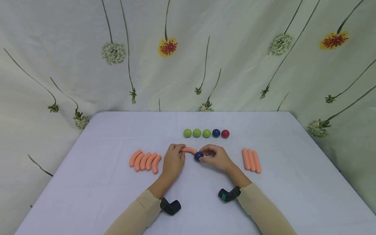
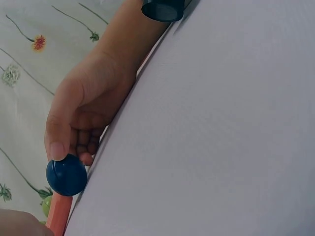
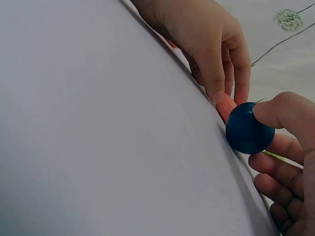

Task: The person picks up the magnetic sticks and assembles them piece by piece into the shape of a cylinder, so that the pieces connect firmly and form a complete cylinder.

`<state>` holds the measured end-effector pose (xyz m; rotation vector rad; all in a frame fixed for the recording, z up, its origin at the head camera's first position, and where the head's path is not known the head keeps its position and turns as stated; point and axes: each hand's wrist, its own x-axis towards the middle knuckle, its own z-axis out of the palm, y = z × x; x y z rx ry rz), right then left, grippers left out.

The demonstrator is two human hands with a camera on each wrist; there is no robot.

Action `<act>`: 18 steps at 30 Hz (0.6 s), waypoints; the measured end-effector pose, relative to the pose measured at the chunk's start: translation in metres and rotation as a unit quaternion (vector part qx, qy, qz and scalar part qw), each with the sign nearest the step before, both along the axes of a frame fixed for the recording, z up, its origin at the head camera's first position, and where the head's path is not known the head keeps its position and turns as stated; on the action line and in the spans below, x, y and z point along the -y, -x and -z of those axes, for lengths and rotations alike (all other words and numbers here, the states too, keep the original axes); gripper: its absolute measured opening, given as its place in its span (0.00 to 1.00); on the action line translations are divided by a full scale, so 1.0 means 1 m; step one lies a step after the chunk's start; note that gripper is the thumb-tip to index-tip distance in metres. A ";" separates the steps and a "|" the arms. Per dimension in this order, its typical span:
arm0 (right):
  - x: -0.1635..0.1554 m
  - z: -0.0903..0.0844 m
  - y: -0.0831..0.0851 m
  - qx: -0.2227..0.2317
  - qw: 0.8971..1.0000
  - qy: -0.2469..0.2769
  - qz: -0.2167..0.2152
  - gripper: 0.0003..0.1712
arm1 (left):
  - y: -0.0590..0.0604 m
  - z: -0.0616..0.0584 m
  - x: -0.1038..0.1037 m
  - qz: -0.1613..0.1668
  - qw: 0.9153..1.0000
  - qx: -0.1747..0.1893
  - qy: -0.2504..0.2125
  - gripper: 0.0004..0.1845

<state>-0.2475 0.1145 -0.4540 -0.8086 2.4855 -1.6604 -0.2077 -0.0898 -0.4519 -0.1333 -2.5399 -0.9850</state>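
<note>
Blue ball (image 1: 198, 156) between the right hand (image 1: 216, 157) and left hand (image 1: 174, 160), at a curved orange piece's (image 1: 189, 149) end.
The right hand pinches the ball; the left grips the piece's opposite end. Five balls (image 1: 207, 133) lie beyond the hands, five curved sticks (image 1: 145, 161) leftward, three straight sticks (image 1: 251, 160) rightward.

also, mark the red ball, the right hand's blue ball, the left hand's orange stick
Red ball (image 1: 225, 133): head view, middle of its visible side.
Held blue ball (image 3: 245, 132): right wrist view, uncovered part of its side.
Held orange stick (image 1: 189, 150): head view, its bare stretch.
</note>
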 end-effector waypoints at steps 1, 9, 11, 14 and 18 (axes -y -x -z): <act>0.000 0.000 0.000 0.000 1.000 -0.002 0.000 0.15 | 0.000 0.000 0.000 0.009 1.000 0.001 -0.006 0.14; 0.000 -0.001 -0.001 -0.009 1.000 -0.008 0.000 0.15 | 0.001 0.001 0.000 0.076 0.997 0.017 0.009 0.19; 0.000 -0.001 -0.001 -0.009 1.000 -0.003 0.000 0.16 | 0.001 0.000 0.001 0.082 0.996 0.020 0.015 0.20; 0.001 -0.001 -0.002 -0.005 1.000 0.001 -0.002 0.18 | 0.002 0.001 0.001 0.089 0.995 0.031 0.023 0.20; 0.001 -0.002 -0.003 -0.001 1.000 -0.004 -0.006 0.19 | 0.003 0.002 0.000 0.093 0.994 0.039 0.032 0.19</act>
